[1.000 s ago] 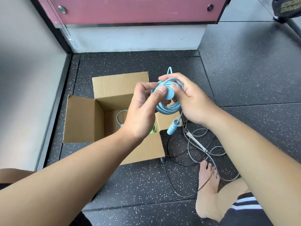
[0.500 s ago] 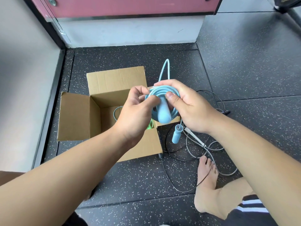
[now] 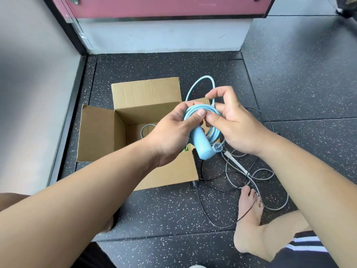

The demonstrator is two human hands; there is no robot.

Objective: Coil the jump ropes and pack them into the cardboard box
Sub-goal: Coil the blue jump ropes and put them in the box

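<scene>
A light blue jump rope is coiled into a tight bundle above the right edge of the open cardboard box. My left hand grips the coil, thumb pressed on top; one blue handle sticks out below it. My right hand pinches the coil from the right, and a loose loop of blue cord arches up behind its fingers. Inside the box lie a pale blue rope loop and a bit of green rope, mostly hidden by my left wrist.
A grey jump rope and a thin black one lie tangled on the speckled black floor right of the box. My bare foot rests on them. A grey wall runs along the left, a pink-fronted cabinet at the back.
The blue handle has swung from the coil's centre to point down and out. A loop of cord has grown taller behind my right hand, whose fingers have lifted.
</scene>
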